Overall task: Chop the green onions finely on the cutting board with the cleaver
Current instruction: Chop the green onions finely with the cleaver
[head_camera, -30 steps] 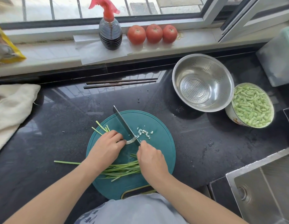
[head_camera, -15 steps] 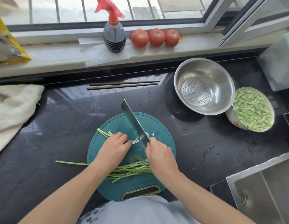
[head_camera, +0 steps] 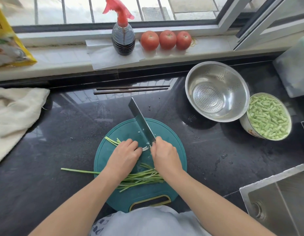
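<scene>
I am early in the job, as I judge it; my right hand is closed around the handle of the cleaver, whose blade slants toward the upper left of the frame above the round teal cutting board, its tip raised clear of the board; my left hand is curled, knuckles up, pressing down a small bunch of green onions at the centre of the frame, their white ends just showing between my two hands and touching the blade near its heel; only a few pale flecks lie on the board beside the blade, so little is chopped so far; I cannot tell how many cuts are behind them; a second, larger bundle of uncut stalks lies across the lower part of the board under my wrists, one stalk trailing off the left edge onto the dark counter; most of the chopping is left, by my reckoning.
</scene>
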Demonstrator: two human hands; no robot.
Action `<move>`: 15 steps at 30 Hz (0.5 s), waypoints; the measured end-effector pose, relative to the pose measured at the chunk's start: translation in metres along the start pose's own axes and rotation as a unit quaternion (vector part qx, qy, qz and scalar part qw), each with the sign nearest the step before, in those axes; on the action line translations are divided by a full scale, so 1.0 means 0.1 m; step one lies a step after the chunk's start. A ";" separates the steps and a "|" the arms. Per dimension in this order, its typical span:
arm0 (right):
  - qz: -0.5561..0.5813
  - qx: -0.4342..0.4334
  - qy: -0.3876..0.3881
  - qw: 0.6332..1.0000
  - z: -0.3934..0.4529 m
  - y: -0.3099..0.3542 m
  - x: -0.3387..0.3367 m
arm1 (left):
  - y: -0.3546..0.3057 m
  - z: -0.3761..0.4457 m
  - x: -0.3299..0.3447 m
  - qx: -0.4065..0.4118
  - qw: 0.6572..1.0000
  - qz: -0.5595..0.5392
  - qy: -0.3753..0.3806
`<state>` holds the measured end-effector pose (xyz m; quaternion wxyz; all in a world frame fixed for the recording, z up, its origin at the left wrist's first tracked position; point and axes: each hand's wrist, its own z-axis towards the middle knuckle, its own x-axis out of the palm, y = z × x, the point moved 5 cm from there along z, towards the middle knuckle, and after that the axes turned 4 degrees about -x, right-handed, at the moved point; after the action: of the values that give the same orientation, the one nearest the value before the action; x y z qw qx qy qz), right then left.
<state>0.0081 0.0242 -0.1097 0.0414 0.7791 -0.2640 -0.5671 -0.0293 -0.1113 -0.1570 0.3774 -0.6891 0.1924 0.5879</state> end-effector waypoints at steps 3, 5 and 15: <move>0.009 -0.003 0.006 1.000 -0.19 -0.07 -0.01 | 0.01 0.00 0.00 -0.022 1.000 -0.011 -0.004; 0.002 -0.006 0.017 1.000 -0.28 -0.07 0.02 | 0.03 0.00 -0.01 -0.029 0.999 -0.015 -0.009; -0.002 -0.005 0.011 1.000 -0.03 0.06 0.11 | -0.02 0.02 0.01 -0.005 1.000 0.005 0.015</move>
<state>0.0113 0.0132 -0.1156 0.0469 0.7853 -0.2595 -0.5601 -0.0289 -0.1084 -0.1572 0.3677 -0.6991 0.1986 0.5802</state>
